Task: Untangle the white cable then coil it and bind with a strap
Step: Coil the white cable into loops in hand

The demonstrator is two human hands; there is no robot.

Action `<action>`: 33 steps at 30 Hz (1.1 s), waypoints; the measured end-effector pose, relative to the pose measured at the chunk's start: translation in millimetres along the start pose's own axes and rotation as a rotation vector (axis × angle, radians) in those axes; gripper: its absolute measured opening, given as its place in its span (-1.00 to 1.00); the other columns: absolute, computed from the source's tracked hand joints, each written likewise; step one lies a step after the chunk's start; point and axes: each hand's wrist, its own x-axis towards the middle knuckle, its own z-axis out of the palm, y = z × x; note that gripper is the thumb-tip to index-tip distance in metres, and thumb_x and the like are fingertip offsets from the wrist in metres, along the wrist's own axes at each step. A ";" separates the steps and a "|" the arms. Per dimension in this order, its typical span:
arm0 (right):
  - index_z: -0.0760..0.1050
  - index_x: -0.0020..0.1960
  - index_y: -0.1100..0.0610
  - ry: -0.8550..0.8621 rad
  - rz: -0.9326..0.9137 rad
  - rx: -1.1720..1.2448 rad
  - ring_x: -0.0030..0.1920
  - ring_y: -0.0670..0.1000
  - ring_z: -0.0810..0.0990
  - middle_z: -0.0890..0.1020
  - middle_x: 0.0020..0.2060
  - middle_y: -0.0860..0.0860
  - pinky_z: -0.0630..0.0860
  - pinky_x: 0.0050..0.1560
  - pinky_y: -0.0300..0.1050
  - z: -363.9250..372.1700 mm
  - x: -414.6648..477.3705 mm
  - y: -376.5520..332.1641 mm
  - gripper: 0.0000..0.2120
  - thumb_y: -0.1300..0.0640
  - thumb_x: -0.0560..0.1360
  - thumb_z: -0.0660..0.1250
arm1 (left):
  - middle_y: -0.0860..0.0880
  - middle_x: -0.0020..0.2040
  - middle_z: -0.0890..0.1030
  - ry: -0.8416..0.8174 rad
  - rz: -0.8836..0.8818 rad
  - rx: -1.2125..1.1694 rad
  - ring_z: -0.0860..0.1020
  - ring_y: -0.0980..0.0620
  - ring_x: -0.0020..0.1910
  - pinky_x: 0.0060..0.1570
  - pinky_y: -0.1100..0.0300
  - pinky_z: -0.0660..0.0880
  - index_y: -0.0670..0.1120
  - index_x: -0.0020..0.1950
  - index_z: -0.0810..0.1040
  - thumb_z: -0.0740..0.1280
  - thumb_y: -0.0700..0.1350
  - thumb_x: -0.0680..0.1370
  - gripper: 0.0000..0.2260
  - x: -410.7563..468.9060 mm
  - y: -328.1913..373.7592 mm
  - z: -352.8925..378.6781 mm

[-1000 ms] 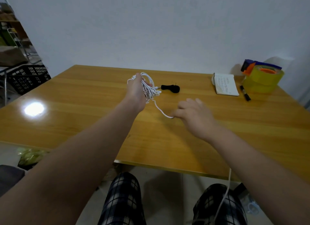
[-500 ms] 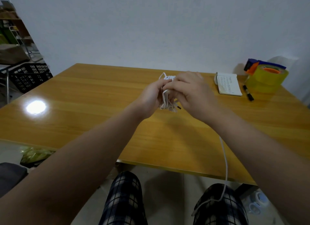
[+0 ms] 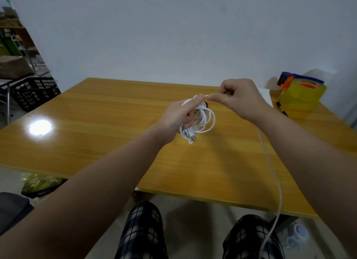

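My left hand (image 3: 181, 116) grips a bundle of white cable loops (image 3: 204, 121) above the wooden table (image 3: 100, 135); a USB plug hangs from the bottom of the bundle. Just right of it, my right hand (image 3: 241, 98) pinches the cable's free strand close to the top of the coil. The loose tail (image 3: 274, 179) runs from under my right forearm down past the table's front edge toward my lap. A small dark bit of the black strap (image 3: 206, 104) peeks out behind the coil; the rest is hidden.
A yellow tape roll in a dispenser (image 3: 302, 95) stands at the back right, with a black marker (image 3: 281, 109) and a white notepad's edge (image 3: 267, 96) beside it. A black crate (image 3: 34, 92) sits on the floor at left. Tape rolls (image 3: 296, 235) lie on the floor under the table.
My right hand has lifted from the table, brought the strand over to the coil and then moved right of it. The coil in my left hand has turned and more loops show.
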 end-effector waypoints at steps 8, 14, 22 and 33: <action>0.59 -0.22 0.04 -0.071 0.099 0.123 -0.27 -0.08 0.44 0.57 -0.28 0.14 0.36 -0.19 -0.21 -2.1 -7.1 25.6 -0.91 0.07 0.46 0.40 | 0.07 -0.55 0.20 0.211 -0.024 -0.408 0.13 0.15 -0.64 -0.63 0.30 0.03 -0.02 -0.46 0.37 0.28 -0.05 0.58 -0.61 13.0 -5.3 -14.1; 0.61 -0.20 0.23 0.039 0.369 0.014 -0.38 -0.03 0.37 0.41 -0.47 0.02 0.30 -0.28 -0.13 15.0 -20.1 48.7 -0.64 -0.04 0.53 0.28 | 0.07 -0.59 0.17 0.052 -0.140 -0.583 0.15 0.16 -0.67 -0.67 0.34 0.12 -0.04 -0.40 0.20 0.24 0.14 0.55 -0.57 9.3 -6.4 -19.0; 0.52 0.01 0.22 0.030 0.450 -0.148 -0.27 0.08 0.48 0.51 -0.31 0.04 0.41 -0.24 -0.05 47.5 -21.5 53.9 -0.71 0.03 0.60 0.13 | 0.03 -0.53 0.25 0.112 -0.159 -0.524 0.24 0.09 -0.53 -0.38 0.20 0.18 -0.08 -0.35 0.32 0.17 -0.06 0.59 -0.70 7.3 -6.1 -14.6; 0.39 0.21 0.15 -0.166 0.353 -0.022 -0.14 0.07 0.52 0.59 0.02 0.10 0.52 -0.22 -0.06 67.8 -33.0 39.4 -0.75 0.30 0.58 0.10 | -0.05 -0.37 0.31 0.194 -0.170 -0.639 0.33 0.02 -0.37 -0.28 0.20 0.35 -0.13 -0.25 0.32 0.05 -0.14 0.60 -0.76 7.6 -0.6 0.6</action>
